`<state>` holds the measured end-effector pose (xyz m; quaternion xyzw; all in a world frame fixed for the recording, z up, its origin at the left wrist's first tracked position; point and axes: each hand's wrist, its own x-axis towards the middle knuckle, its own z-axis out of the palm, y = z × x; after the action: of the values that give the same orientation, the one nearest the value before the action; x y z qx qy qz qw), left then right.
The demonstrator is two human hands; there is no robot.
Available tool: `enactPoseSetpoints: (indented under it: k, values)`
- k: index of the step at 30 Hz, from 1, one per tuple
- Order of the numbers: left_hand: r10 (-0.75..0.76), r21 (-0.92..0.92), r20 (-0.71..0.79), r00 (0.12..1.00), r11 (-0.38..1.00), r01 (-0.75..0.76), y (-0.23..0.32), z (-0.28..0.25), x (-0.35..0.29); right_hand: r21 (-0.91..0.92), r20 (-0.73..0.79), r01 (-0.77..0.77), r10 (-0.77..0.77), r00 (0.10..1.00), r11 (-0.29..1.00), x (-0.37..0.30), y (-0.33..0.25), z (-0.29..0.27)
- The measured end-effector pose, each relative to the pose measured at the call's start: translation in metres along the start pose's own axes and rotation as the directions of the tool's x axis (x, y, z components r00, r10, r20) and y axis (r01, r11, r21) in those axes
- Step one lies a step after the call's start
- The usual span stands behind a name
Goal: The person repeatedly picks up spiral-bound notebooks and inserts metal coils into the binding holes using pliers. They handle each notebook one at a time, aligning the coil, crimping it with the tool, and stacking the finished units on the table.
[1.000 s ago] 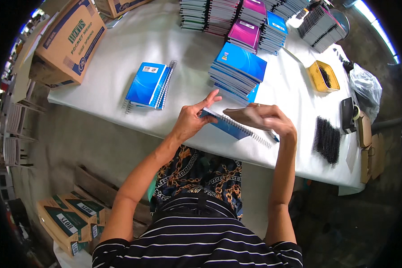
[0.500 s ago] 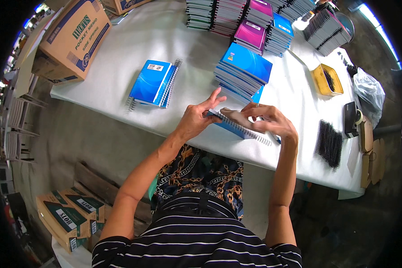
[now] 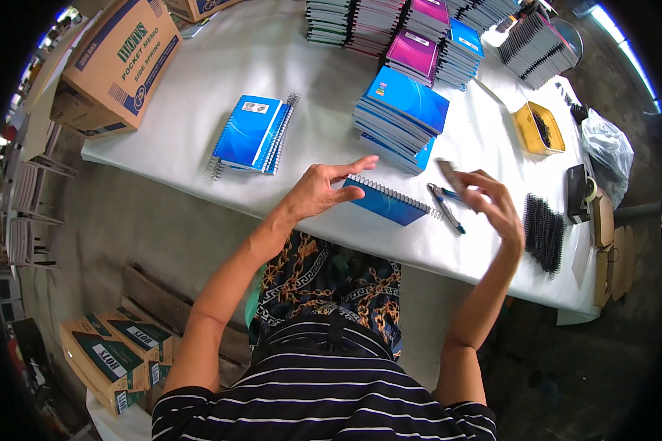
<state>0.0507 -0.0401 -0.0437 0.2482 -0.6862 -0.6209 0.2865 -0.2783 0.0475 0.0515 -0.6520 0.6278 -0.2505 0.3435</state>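
Observation:
A blue spiral notebook (image 3: 387,203) stands on its long edge near the table's front, its wire coil (image 3: 390,192) uppermost. One end of the wire sticks out past the notebook's right corner. My left hand (image 3: 324,189) grips the left end, thumb on the near cover and fingers at the coil's end. To the right, my right hand (image 3: 491,207) is raised, fingers closed on a greyish-brown flat piece (image 3: 447,173), blurred and of a kind I cannot make out. Beneath that hand lie blue-handled pliers (image 3: 446,209), partly hidden by it.
Blue notebooks (image 3: 408,110) are stacked just beyond my hands, with magenta notebooks (image 3: 413,55) behind. More coiled blue notebooks (image 3: 250,134) lie left. On the right are black spiral coils (image 3: 543,235), a yellow tub (image 3: 531,134) and a tape dispenser (image 3: 578,195). A carton (image 3: 121,70) stands far left.
My right hand has moved right, away from the notebook's coil, with the greyish-brown piece. The pliers now show more fully. My left hand stays at the notebook's left end.

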Motion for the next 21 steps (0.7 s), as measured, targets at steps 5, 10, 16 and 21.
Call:
enactPoseSetpoints:
  k: [5, 10, 16, 21]
  values:
    - [0.132, 0.072, 0.034, 0.991, 0.988, -0.134, -0.009, 0.002, 0.006, -0.703, -0.534, -0.346, -0.138, 0.834, 0.621, -0.037, 0.059, -0.007]
    - [-0.002, 0.070, -0.071, 0.997, 0.998, 0.007, 0.002, 0.014, -0.004, -0.567, -0.361, -0.042, -0.202, 0.910, 0.823, -0.024, 0.057, 0.079]
    - [0.528, 0.844, -0.195, 0.827, 0.519, -0.133, 0.021, 0.029, -0.013, -0.429, -0.551, -0.138, -0.137, 0.823, 0.893, -0.025, 0.037, 0.115]
    - [0.512, 0.903, -0.221, 0.830, 0.429, -0.024, 0.013, 0.043, -0.021, -0.279, -0.411, 0.154, -0.263, 0.873, 0.948, -0.040, -0.057, 0.157]
